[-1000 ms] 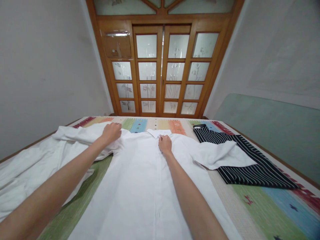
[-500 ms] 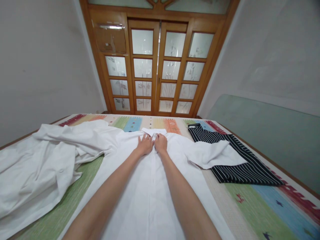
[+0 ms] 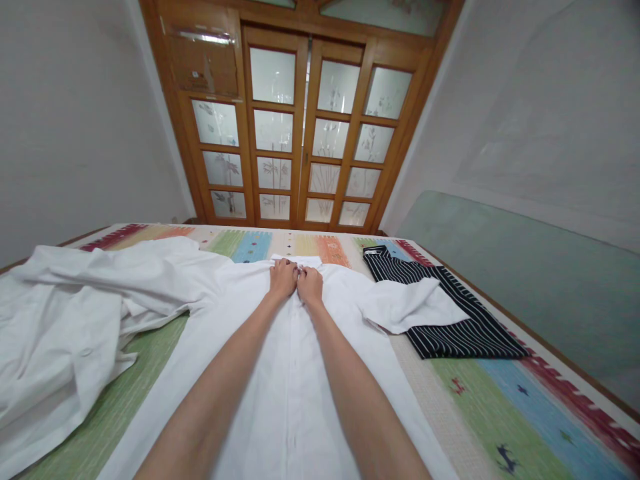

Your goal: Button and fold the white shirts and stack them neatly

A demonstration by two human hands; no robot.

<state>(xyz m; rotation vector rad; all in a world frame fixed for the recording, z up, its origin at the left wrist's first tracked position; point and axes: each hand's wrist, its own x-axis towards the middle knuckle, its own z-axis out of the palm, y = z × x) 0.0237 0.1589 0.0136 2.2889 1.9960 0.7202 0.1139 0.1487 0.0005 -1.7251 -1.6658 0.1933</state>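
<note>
Left hand (image 3: 283,279) and right hand (image 3: 310,285) pinch the white short-sleeved cloth shirt (image 3: 290,373), likely soft and light, best held near its collar (image 3: 309,261).

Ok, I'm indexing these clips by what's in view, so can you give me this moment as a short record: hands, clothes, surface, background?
Left hand: fingers pinched at the front of the collar
Right hand: pinched there too, beside the other
White shirt: spread out, collar at the far end
Striped garment: black and white, partly under a shirt sleeve
White cloth: rumpled, on the left
Surface: multicoloured patterned cover
Background: wooden doors with glass panes
</note>
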